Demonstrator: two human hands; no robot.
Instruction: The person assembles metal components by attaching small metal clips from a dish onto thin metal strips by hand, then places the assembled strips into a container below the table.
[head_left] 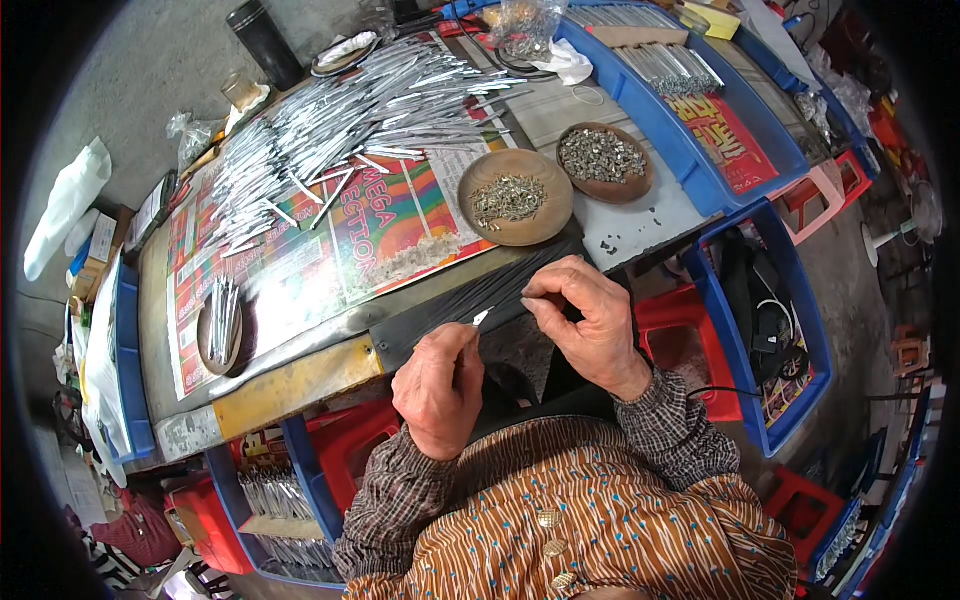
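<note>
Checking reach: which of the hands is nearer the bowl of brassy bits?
Right: the right hand is just below the bowl in view; the left hand is farther below, leftward.

We distinguish a shiny, metal-looking pinched piece [483, 317]; glossy metal strips [350, 110]; glossy printed paper [300, 275]; smooth wooden bowls [520, 164]; smooth plastic trays [650, 130]; a rough, matt wall [130, 70]; and matt, woven cloth sleeves [690, 440].

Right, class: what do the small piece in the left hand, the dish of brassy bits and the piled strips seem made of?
Small piece: likely metal, silvery, bright; too small for certainty. Dish: probably wood, matte, unevenly brown. Strips: perhaps metal, silvery, with glossy highlights.
</note>
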